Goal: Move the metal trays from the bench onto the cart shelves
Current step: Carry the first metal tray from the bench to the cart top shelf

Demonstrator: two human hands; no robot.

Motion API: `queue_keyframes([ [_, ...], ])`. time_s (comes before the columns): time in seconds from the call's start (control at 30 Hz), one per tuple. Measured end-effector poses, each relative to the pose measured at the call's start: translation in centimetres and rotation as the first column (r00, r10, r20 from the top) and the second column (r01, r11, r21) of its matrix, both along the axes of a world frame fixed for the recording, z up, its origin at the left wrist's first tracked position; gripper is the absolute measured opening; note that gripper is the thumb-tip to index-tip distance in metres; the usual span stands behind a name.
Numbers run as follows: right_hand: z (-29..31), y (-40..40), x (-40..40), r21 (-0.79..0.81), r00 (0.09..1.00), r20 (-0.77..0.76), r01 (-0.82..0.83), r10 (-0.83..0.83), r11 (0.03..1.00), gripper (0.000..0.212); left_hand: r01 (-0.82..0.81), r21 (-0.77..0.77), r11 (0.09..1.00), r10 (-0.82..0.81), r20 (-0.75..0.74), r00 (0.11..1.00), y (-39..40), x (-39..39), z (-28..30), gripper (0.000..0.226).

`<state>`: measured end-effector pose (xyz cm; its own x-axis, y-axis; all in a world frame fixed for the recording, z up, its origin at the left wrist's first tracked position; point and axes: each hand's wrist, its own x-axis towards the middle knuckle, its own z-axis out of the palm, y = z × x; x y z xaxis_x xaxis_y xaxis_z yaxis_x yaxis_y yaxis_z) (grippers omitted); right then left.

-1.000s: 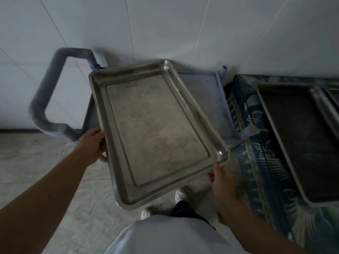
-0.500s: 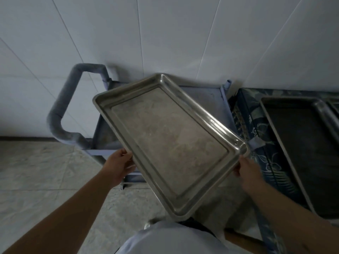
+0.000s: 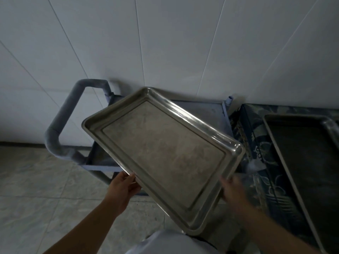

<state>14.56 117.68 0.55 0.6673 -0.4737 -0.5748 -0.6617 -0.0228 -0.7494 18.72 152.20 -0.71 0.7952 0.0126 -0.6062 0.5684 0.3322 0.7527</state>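
A large empty metal tray [image 3: 163,153] hangs skewed above the front of the grey-blue cart [image 3: 205,110]. My left hand [image 3: 123,186] grips its left long rim. My right hand [image 3: 233,188], blurred by motion, grips the right long rim from below. The cart's top shelf shows behind the tray, against the wall. Another metal tray [image 3: 308,162] lies on the bench [image 3: 256,154] at the right, on a blue flowered cover.
The cart's padded handle [image 3: 60,121] sticks out to the left. A white panelled wall [image 3: 165,43] stands right behind cart and bench. Pale floor tiles [image 3: 36,189] lie at the lower left. The rim of a further tray [image 3: 333,129] shows at the right edge.
The tray has swung clockwise and shifted right over the cart. Both hands have slid along its rims toward its near end. The view has tilted up and to the left.
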Motion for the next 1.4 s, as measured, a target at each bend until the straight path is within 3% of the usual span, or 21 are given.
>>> queue_keyframes([
  [0.07, 0.1, 1.1, -1.8, -0.134, 0.991, -0.039, -0.132, 0.128, 0.982, 0.029, -0.036, 0.003, 0.999, 0.036, -0.004, 0.999, -0.3, 0.1, -0.2, 0.017],
  [0.17, 0.2, 0.6, 0.1, -0.189, 0.996, 0.015, -0.084, 0.088, 0.978, 0.024, -0.033, 0.003, 0.999, 0.034, -0.019, 0.999, -1.4, 0.5, -0.5, 0.017],
  [0.4, -1.1, -4.1, 8.2, -0.279, 0.995, 0.002, -0.099, 0.104, 0.955, 0.047, 0.03, 0.021, 0.999, -0.028, -0.058, 0.998, -5.0, 2.0, -0.8, 0.015],
  [0.73, -1.9, -8.4, 13.4, 0.024, 0.992, 0.126, 0.017, -0.02, 1.0, 0.064, 0.013, -0.021, 1.0, -0.017, -0.194, 0.981, -9.2, 5.2, -0.4, 0.014],
  [0.87, -2.3, -9.6, 13.3, -0.04, 0.998, 0.029, -0.055, 0.056, 0.998, 0.051, -0.016, -0.004, 1.0, 0.015, -0.23, 0.973, -11.0, 6.0, -0.6, 0.01],
  [1.03, -2.3, -10.3, 13.8, -0.147, 0.978, -0.038, -0.211, 0.207, 0.966, 0.053, -0.064, 0.001, 0.998, 0.061, -0.304, 0.951, -12.9, 6.5, -0.7, 0.013],
  [1.1, -2.2, -10.5, 14.6, -0.237, 0.956, -0.063, -0.294, 0.287, 0.926, 0.052, -0.01, 0.025, 1.0, 0.018, -0.318, 0.948, -13.3, 7.0, -0.6, 0.015],
  [1.2, -1.6, -11.1, 16.0, -0.314, 0.911, -0.091, -0.41, 0.403, 0.856, 0.046, 0.219, 0.122, 0.968, -0.168, -0.333, 0.928, -13.4, 7.9, 0.1, 0.02],
  [1.4, -0.9, -12.4, 17.4, -0.421, 0.81, -0.158, -0.573, 0.565, 0.703, 0.025, 0.531, 0.454, 0.715, -0.391, -0.371, 0.843, -13.1, 8.8, 1.0, 0.045],
])
